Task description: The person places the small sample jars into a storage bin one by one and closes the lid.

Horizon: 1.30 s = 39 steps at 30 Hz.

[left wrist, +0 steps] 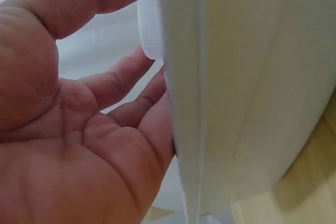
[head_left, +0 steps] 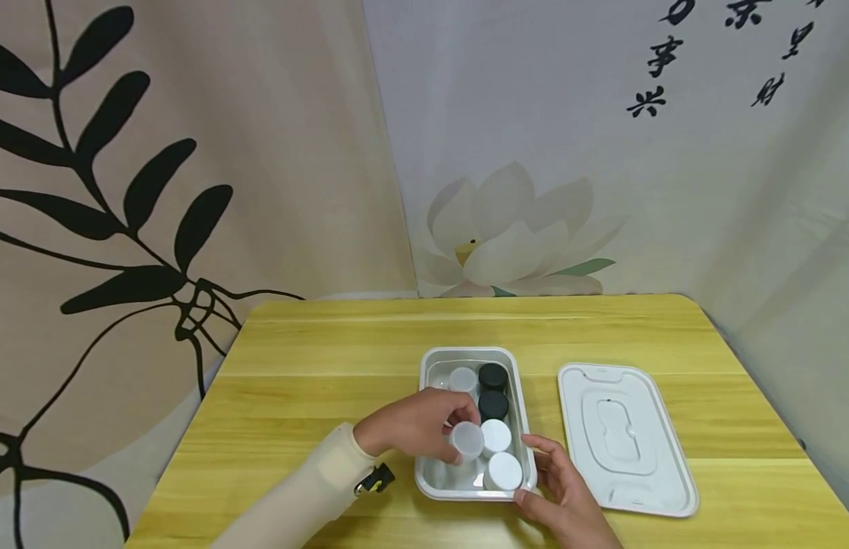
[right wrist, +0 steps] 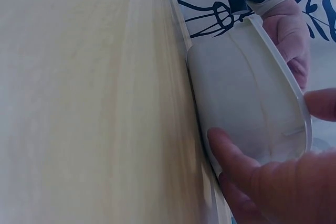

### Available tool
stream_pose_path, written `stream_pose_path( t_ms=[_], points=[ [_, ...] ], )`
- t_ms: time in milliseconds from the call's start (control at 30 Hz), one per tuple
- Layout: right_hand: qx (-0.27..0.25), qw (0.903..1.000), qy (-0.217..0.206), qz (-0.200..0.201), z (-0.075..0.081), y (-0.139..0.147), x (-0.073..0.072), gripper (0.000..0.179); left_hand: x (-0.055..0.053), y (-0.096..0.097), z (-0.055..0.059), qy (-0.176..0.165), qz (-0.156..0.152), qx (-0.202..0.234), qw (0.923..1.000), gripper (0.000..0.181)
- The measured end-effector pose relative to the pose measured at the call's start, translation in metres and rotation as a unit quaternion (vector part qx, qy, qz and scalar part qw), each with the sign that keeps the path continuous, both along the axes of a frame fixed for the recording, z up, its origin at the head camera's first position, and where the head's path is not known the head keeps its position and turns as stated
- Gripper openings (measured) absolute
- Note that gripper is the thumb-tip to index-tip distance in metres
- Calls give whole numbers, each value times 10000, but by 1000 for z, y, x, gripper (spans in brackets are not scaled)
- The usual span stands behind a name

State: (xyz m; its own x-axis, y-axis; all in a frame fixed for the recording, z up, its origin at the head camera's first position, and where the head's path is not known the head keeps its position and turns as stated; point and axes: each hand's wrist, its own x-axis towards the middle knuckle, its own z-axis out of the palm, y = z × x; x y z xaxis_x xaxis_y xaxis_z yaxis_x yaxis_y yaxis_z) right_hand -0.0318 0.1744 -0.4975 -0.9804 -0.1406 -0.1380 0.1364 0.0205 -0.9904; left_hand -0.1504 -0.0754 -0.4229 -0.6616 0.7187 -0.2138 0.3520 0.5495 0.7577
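Observation:
A white rectangular box [head_left: 438, 492] stands uncovered on the table, holding small round screw-top jars. Inside, two black-lidded jars [head_left: 493, 405] and two white-lidded jars [head_left: 503, 471] line the right side. A translucent jar [head_left: 463, 380] sits at the far left of the box. My left hand [head_left: 424, 423] reaches over the left rim and pinches another translucent jar [head_left: 467, 441] between thumb and fingers. Its ribbed edge shows in the left wrist view. At the near right corner, my right hand [head_left: 565, 496] grips the box, thumb at the rim and fingers along the outer wall.
A white lid [head_left: 619, 438] lies flat on the wooden table [head_left: 315, 358], right of the box. Behind the table hangs a printed curtain [head_left: 294, 152] with leaves, a lotus and characters. A small black device [head_left: 374, 479] is strapped at the left wrist.

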Motion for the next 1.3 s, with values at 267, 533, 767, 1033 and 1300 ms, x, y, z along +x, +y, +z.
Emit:
stream_pose_path(
  t_ms=[267, 533, 767, 1033, 1300],
  points=[
    [73, 10000, -13, -31, 0, 0, 0, 72, 5, 6, -1, 387, -93, -199, 9990, 45],
    [86, 9999, -88, -87, 1, -1, 0, 70, 9, 13, -1, 806, -28, -718, 9942, 46],
    [105, 9998, -147, -122, 2, 0, -1, 71, 11, 18, -3, 1150, -124, -989, 9884, 45],
    [21, 9997, -245, 58, 0, 2, -2, 72, 18, 22, -6, 1510, -156, -1309, 9797, 47],
    [-23, 9995, -307, 37, 1, 2, -2, 71, 22, 25, -8, 1800, -215, -1691, 9688, 49]
  ],
)
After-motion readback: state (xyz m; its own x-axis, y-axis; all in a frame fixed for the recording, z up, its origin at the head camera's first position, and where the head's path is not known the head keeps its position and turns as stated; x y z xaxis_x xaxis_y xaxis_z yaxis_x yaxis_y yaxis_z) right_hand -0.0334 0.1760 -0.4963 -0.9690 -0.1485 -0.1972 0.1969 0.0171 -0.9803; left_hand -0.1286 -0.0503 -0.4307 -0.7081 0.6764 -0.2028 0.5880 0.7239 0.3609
